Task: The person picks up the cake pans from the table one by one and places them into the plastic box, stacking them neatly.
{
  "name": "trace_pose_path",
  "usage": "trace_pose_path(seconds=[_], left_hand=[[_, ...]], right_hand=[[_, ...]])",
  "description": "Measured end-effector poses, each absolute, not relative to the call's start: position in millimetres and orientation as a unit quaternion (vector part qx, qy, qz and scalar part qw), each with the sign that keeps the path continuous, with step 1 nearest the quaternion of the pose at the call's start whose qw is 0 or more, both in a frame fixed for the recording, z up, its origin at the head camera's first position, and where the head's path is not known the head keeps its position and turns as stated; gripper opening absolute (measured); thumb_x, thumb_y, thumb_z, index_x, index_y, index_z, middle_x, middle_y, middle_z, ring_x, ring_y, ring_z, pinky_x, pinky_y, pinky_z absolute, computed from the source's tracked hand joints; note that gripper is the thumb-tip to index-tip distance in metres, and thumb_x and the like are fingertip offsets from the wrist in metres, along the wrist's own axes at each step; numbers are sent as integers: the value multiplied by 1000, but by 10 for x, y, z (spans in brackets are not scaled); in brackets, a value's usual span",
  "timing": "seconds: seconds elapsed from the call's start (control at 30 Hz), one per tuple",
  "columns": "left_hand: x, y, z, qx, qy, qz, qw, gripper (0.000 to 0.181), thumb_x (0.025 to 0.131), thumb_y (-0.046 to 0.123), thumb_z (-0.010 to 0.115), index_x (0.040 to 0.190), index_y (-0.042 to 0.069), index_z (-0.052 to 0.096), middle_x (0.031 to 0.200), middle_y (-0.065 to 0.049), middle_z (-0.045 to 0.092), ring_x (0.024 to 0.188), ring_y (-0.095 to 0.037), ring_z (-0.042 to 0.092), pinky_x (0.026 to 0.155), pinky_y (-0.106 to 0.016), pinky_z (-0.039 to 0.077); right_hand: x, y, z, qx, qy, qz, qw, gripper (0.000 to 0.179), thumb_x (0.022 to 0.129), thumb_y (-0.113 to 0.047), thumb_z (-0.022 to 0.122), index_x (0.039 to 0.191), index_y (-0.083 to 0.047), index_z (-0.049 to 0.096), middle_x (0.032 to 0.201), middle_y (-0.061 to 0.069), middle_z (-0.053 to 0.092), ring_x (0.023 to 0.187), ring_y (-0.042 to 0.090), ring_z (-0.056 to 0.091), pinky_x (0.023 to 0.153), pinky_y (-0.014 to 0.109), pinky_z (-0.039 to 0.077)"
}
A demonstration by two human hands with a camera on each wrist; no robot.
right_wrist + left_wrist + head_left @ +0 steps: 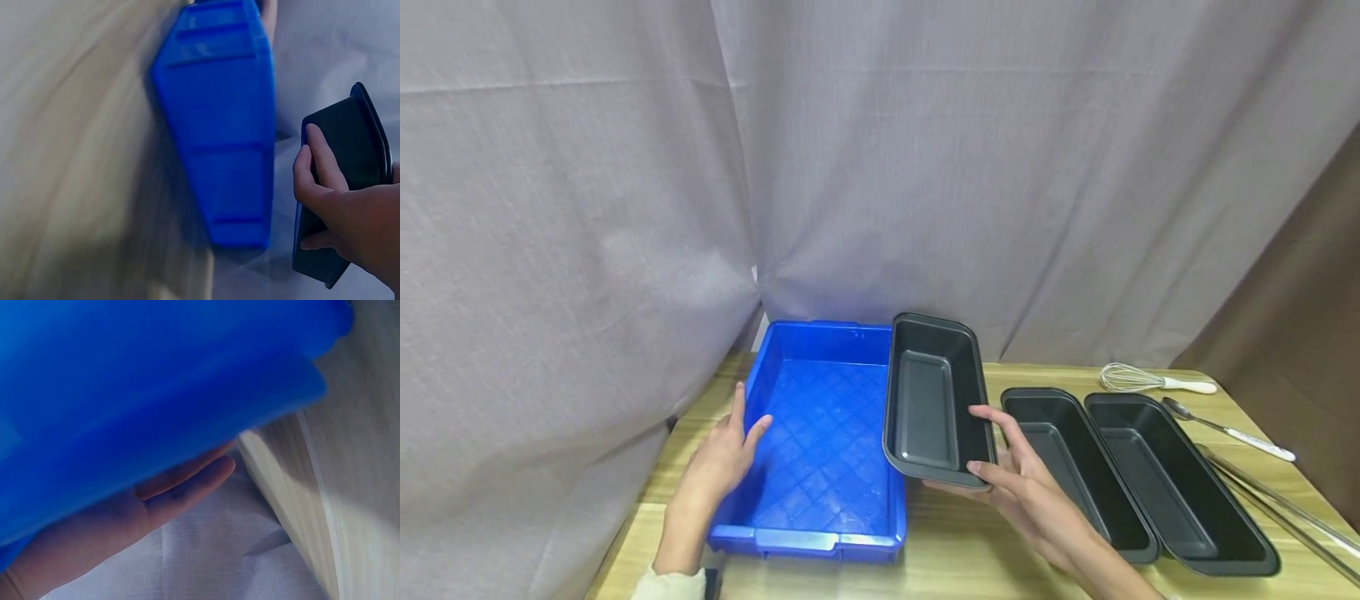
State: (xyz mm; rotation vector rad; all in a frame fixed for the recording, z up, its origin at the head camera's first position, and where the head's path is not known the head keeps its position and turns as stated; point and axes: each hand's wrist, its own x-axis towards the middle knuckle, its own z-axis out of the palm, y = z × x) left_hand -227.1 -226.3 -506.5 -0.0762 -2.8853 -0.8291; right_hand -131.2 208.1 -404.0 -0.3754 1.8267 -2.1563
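A dark grey loaf pan (928, 408) is in my right hand (1026, 496), raised and tilted at the right edge of the blue plastic bin (823, 446). My thumb and a finger lie over the pan's near right rim, while other fingers support it from below and outside, as the right wrist view shows. At the bin's left wall is my left hand (718, 458), thumb and index finger spread and fairly straight. In the left wrist view its fingers (187, 487) extend along the outside of the bin's wall; firm contact cannot be told.
Two more loaf pans (1071, 475) stand side by side on the wooden table (955, 542) at the right. Beyond them lie a whisk (1138, 379), a spoon (1228, 429) with a pale handle and thin metal rods (1285, 508). A grey curtain (925, 167) hangs behind the table.
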Motion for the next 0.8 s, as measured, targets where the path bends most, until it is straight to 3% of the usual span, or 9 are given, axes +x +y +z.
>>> trace_pose_path(seconds=[0.13, 0.27, 0.4, 0.63, 0.8], left_hand=[[-1904, -2035, -4461, -19, -956, -291, 15, 98, 112, 57, 56, 177, 6, 2, 174, -42, 18, 152, -69, 32, 119, -82, 33], [-1848, -2004, -4361, -19, -961, -276, -9, 109, 107, 60, 64, 177, 6, 0, 178, -37, -6, 160, -66, 11, 122, -82, 26], [-1857, -1999, -4352, -20, -969, -245, -5, 114, 102, 61, 71, 176, 4, 5, 178, -37, -9, 161, -64, 5, 123, -84, 20], [-1838, -2009, -4366, -28, -975, -217, 33, 114, 98, 53, 80, 175, -1, 14, 178, -37, -6, 163, -64, -1, 124, -87, -1], [-1836, -2017, -4366, -33, -975, -214, 46, 119, 91, 43, 88, 174, -1, 16, 178, -39, -2, 163, -65, 3, 125, -86, 1]], right_hand=[[-1375, 1880, -3944, -155, 604, -765, 160, 69, 106, 3, 58, 162, -26, 31, 159, 35, 37, 136, 33, 65, 115, 52, 55], [-1482, 1627, -3879, -176, 566, -785, 180, 68, 103, 7, 57, 158, -26, 34, 160, 41, 39, 128, 36, 73, 114, 63, 53], [-1615, 1356, -3887, -169, 557, -790, 194, 69, 101, 11, 54, 157, -23, 33, 161, 44, 38, 123, 39, 75, 115, 69, 50], [-1751, 972, -3915, -157, 556, -782, 234, 68, 100, 13, 50, 157, -20, 29, 160, 44, 35, 125, 60, 68, 118, 69, 47], [-1842, 757, -3948, -136, 558, -781, 246, 69, 100, 15, 46, 158, -15, 26, 162, 41, 29, 128, 64, 64, 115, 70, 50]])
